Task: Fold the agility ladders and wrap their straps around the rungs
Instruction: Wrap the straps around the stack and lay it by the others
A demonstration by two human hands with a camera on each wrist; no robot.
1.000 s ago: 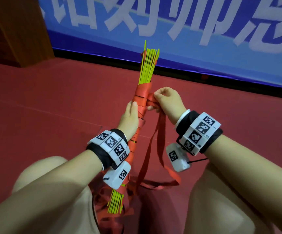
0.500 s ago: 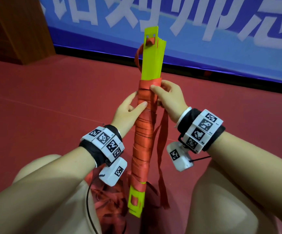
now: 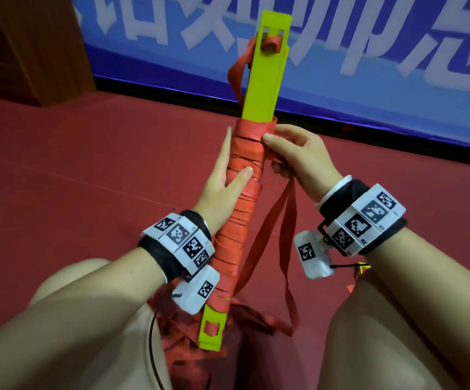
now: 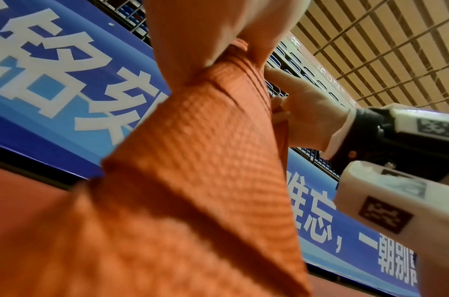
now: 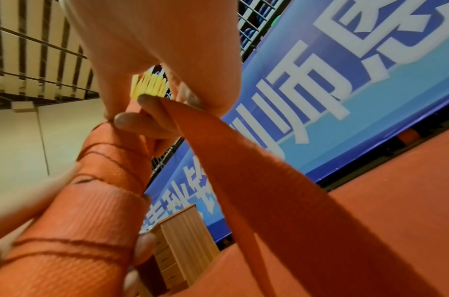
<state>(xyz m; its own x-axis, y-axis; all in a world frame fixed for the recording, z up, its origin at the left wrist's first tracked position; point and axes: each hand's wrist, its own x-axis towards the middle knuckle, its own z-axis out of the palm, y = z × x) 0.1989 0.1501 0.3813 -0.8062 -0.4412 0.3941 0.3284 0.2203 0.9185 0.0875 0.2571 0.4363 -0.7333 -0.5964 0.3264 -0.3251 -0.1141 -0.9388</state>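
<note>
In the head view, between the person's knees, the stack of yellow rungs [image 3: 264, 71] stands nearly upright, its flat face toward the camera, where a second ago it showed only its thin edges. So the bundle has been turned about its long axis, which I judge laid another turn of red strap [image 3: 243, 192] onto the winding. The wrap now covers most of the length, with bare yellow left at top and bottom. The left hand [image 3: 222, 187] grips the wrapped middle, thumb across the front. The right hand [image 3: 298, 161] pinches the strap at the top edge of the winding, and a loose loop of strap hangs from it down to the red floor [image 3: 87, 164].

In the left wrist view, blurred red webbing [image 4: 193, 180] fills most of the picture; the right hand [image 4: 307, 112] shows beside it, fingers [image 4: 274, 75] touching the bundle.

In the right wrist view, the right fingers [image 5: 132, 120] curl round the strap just below the rung ends [image 5: 149, 86], while the free strap [image 5: 269, 180] runs off taut. The winding looks well advanced, though loose strap remains.
</note>
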